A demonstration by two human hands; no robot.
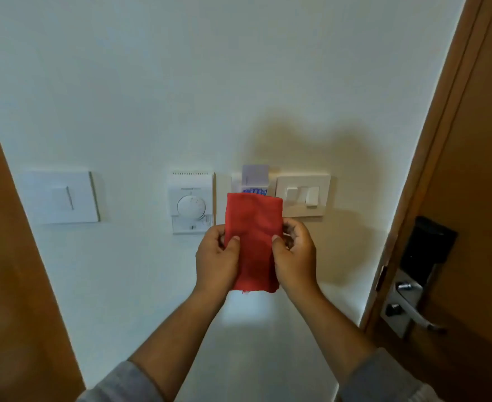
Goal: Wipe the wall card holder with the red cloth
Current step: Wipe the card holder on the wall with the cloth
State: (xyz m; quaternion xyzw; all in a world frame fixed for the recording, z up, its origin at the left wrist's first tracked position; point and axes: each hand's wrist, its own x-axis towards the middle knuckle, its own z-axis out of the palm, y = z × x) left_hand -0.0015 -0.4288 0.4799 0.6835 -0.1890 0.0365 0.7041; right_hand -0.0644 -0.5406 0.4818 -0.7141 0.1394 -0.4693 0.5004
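A folded red cloth [253,236] hangs upright in front of the white wall, held at its two side edges. My left hand [217,256] pinches its left edge and my right hand [294,256] pinches its right edge. Behind the cloth's top edge is the white wall card holder [237,181], with a pale card [254,177] standing in its slot. The cloth hides the holder's lower part. I cannot tell whether the cloth touches the holder.
A round-dial thermostat [192,203] sits just left of the holder, a double light switch [303,195] just right, and a single switch [62,197] farther left. A brown door with a black and metal lock and handle [413,285] stands at the right; a brown panel [4,256] at the left.
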